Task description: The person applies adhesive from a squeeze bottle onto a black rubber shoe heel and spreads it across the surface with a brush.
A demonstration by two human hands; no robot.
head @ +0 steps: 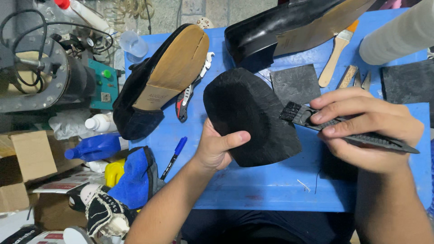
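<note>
Black rubber sole piece (248,115) is held above the blue bench (271,185), gripped at its lower edge by the left hand (217,147), thumb on top. The right hand (366,129) grasps a black brush (343,129), its bristles touching the sole piece's right edge. Left of the bench stand a clear plastic cup (133,45), a white bottle (100,122) and a blue bottle (92,147); their contents cannot be seen.
</note>
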